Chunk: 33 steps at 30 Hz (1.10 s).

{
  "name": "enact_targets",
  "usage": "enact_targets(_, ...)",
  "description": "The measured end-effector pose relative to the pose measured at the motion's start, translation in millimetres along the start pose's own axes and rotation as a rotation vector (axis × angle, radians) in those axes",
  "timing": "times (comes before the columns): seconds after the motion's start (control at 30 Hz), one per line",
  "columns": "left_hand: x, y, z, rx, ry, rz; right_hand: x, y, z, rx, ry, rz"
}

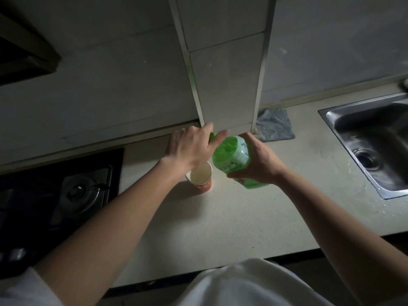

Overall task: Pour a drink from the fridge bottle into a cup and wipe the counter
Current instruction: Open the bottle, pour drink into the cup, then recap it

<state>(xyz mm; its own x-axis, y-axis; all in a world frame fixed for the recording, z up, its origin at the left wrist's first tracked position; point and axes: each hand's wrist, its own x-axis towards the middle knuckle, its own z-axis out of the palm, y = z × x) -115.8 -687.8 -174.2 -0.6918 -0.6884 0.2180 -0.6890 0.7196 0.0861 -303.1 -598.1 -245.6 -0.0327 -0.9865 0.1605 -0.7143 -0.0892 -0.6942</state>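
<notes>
Right hand point(258, 161) is gripping the green bottle point(231, 155), left hand point(192, 147) pinching its cap point(212, 136) — uncapping, I'd judge. Pouring is wanting a steady tilt over the paper cup point(202, 176).

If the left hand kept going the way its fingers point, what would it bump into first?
Most likely the tiled pillar. The left hand, at the cap of the green bottle, points its fingers at the pillar's foot. Depth is unclear.
</notes>
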Motion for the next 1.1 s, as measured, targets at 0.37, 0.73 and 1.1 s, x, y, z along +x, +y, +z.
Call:
enact_targets(0.37, 12.0, -25.6, -17.7, 0.017, 0.123, 0.493, 8.2, -11.7, -5.1, 0.114, -0.081, -0.104)
enact_targets(0.73, 9.3, -5.2, -12.9, 0.175, -0.017, 0.176, 3.1, -3.5, 4.9, 0.089, -0.007, -0.049)
enact_targets(1.1, 5.6, -24.7, -24.2, -0.046, 0.052, 0.375, 5.6, -7.9, 2.8, 0.174, 0.022, -0.017)
